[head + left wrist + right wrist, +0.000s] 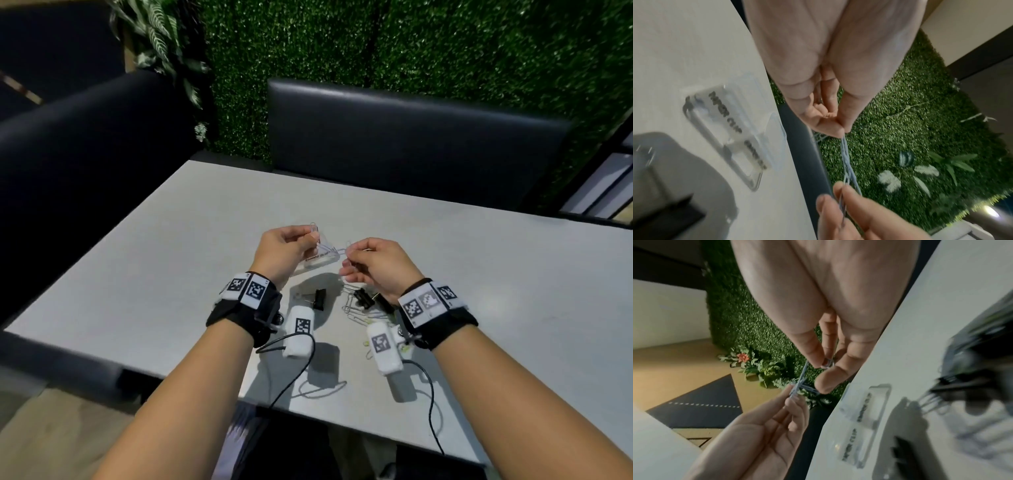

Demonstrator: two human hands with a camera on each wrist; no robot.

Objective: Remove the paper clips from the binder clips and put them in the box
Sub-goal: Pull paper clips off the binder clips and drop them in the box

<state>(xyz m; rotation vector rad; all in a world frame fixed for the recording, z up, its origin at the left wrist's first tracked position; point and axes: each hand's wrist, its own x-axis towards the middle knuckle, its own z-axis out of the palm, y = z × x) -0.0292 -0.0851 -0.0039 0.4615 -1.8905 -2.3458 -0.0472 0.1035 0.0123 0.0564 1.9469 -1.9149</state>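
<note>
Both hands are raised just above the grey table (171, 260), each pinching one end of a linked bunch of pale blue paper clips (330, 251). My left hand (312, 237) pinches them between thumb and forefinger (842, 132); my right hand (347, 261) pinches the other end (827, 365). Under the hands lies a clear plastic box (317, 263) labelled "PAPER CLIP" (731, 129), its inside blurred. One black binder clip (320, 298) lies near my left wrist. Two more binder clips (365, 298) lie by my right wrist with paper clips (352, 311) hanging from them.
White wrist cameras and black cables (294, 373) hang over the table's near part. A dark padded chair (411, 144) stands behind the far edge and a dark bench (85, 164) runs along the left. A green foliage wall (376, 41) is at the back.
</note>
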